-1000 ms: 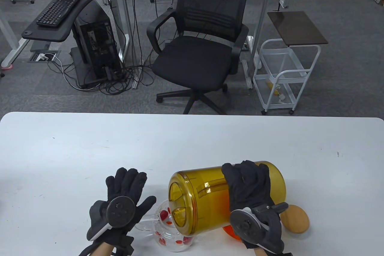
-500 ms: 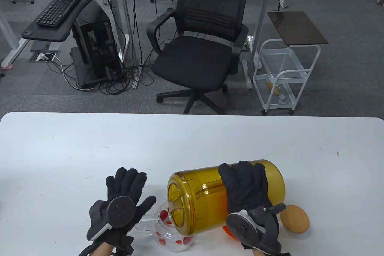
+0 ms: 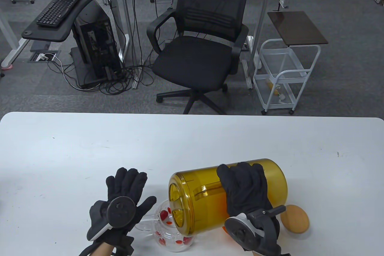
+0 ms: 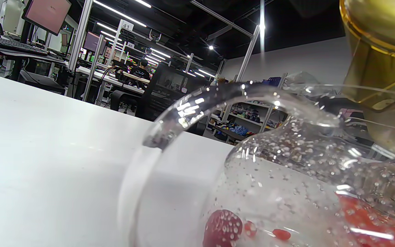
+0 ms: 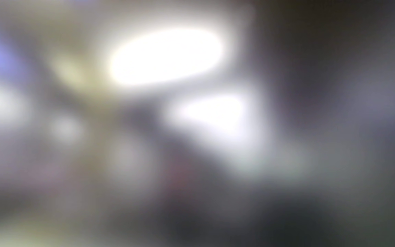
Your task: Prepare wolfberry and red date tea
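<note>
Risks (judgement):
- Overfill/spill: jug is tipped near horizontal, mouth at approx. 9 o'clock, directly over the glass teapot. The jug mouth is wide and the teapot opening small, so a fast tilt likely floods past the rim onto the table.
- Teapot shift: the left hand sits at the 9 o'clock side of the teapot, by the handle. Fingers are spread flat; whether it actually holds the handle cannot be told. If it does not, a knock from the jug rim may slide or tip the teapot.
- Slip: the right hand wraps over the jug's smooth barrel with a fabric glove only. Weight shifts as liquid moves.
- Right wrist view is fully blurred; no info.

Materials/shapes:
- Jug: amber see-through plastic, cylindrical, moulded rim w/ openings.
- Teapot: clear thin glass, round belly, looped handle, droplets or bubbles on the wall; red dates and small berries at the bottom.
- Cork lid: matte tan disc, at 3 o'clock from the jug base, on the table.
</note>
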Demonstrator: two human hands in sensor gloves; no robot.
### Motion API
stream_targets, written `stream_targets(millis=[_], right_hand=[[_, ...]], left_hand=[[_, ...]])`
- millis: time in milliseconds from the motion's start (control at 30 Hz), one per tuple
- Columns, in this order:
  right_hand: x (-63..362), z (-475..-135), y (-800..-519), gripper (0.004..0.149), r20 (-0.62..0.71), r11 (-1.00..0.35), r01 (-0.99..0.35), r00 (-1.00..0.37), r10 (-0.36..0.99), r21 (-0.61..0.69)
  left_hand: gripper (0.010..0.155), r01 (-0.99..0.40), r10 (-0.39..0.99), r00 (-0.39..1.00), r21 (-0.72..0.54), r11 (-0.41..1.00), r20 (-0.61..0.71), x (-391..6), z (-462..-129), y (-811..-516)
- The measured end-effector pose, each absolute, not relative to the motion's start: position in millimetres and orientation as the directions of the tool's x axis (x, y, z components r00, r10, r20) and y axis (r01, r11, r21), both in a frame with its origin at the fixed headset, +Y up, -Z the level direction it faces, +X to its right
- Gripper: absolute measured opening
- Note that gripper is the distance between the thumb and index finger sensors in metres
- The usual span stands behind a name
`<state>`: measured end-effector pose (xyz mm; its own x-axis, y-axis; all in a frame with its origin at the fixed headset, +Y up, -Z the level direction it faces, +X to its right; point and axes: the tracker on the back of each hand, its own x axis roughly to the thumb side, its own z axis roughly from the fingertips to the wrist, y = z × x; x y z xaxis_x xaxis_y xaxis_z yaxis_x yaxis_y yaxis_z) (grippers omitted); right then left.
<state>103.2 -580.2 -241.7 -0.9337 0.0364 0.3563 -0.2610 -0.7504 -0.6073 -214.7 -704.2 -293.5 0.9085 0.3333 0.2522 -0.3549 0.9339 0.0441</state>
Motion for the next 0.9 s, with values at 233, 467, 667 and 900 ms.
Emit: stream_targets(millis=[233, 467, 667, 900], right_hand=[[102.0, -240.7, -580.4, 0.047, 0.37, -0.745, -0.264, -0.929, 0.025, -0.613], [100.1, -239.4, -580.4, 0.048, 0.375, -0.741, -0.259, -0.927, 0.01, -0.62], [99.8, -239.2, -580.8, 0.048, 0.377, -0.737, -0.26, -0.926, 0.008, -0.624], [99.7, -239.0, -580.9, 0.048, 0.377, -0.735, -0.262, -0.926, 0.009, -0.626]], left_hand=[[0.079, -0.356, 0.335, 0.909, 0.043, 0.934, 0.248, -214.7, -293.4, -704.0], [0.079, -0.355, 0.334, 0.909, 0.044, 0.934, 0.249, -214.7, -293.3, -703.4], [0.079, -0.354, 0.333, 0.91, 0.042, 0.934, 0.249, -214.4, -293.3, -703.2], [0.079, -0.355, 0.335, 0.909, 0.043, 0.934, 0.247, -214.7, -293.2, -702.7]])
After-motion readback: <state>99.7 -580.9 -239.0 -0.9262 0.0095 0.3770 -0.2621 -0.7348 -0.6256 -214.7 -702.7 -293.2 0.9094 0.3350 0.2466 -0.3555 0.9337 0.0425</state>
